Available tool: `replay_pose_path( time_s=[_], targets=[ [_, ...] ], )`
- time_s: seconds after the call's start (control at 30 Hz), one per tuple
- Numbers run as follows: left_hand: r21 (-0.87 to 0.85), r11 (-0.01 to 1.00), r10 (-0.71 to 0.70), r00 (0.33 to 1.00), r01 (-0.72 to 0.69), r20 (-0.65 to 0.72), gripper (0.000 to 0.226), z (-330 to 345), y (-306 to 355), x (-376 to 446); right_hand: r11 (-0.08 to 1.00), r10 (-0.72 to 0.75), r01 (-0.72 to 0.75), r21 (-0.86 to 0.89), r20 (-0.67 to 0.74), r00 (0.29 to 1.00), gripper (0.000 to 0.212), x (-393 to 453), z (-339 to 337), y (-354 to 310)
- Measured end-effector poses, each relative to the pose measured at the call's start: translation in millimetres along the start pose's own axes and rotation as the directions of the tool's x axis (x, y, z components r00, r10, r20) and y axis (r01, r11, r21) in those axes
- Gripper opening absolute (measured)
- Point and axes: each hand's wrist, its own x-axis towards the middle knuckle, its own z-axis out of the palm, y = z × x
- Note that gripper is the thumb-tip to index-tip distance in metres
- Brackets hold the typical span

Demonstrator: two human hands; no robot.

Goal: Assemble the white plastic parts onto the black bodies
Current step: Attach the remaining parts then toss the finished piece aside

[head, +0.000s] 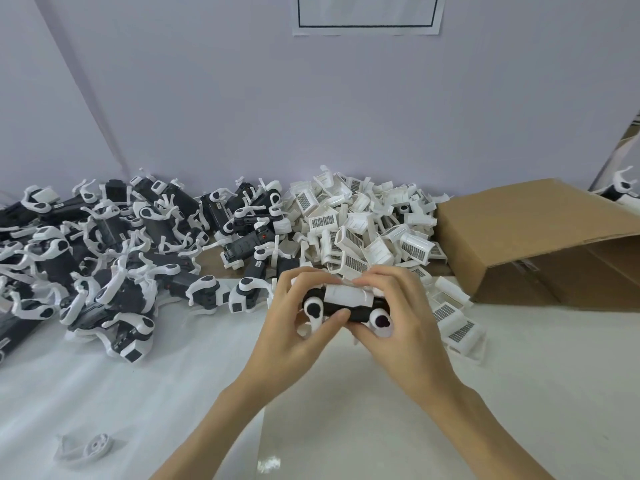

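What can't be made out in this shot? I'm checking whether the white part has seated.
- Head view: seam between white part and black body, covered by left hand and right hand.
- Paper notice: cut off by top edge.
- Cardboard box interior: hidden by its flap.

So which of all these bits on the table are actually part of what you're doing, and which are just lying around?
Part of the job:
- black body, held in the left hand and right hand
- white part being pressed onto it
- pile of white parts
- heap of black bodies

Just lying about:
- cardboard box
- loose white piece near the table's front edge
- paper sheet on the wall
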Motion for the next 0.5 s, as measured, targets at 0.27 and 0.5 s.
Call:
replay_pose_path(
  time_s=[0.27, 0.5],
  targets=[
    [0.02, 0.999, 0.05, 0.997, -0.049, -0.057, 0.03, 3, 2, 0, 0.981, -0.139, 0.125, -0.15, -0.089, 0.986, 0.035, 4, -3, 0],
    [0.058, 0.986, 0.154, 0.988, -0.155, 0.012, 0.026, -4, 0, 2, 0.924, 0.067, -0.167, 0.344, 0.285, 0.956, 0.045, 8, -14, 2]
  ],
)
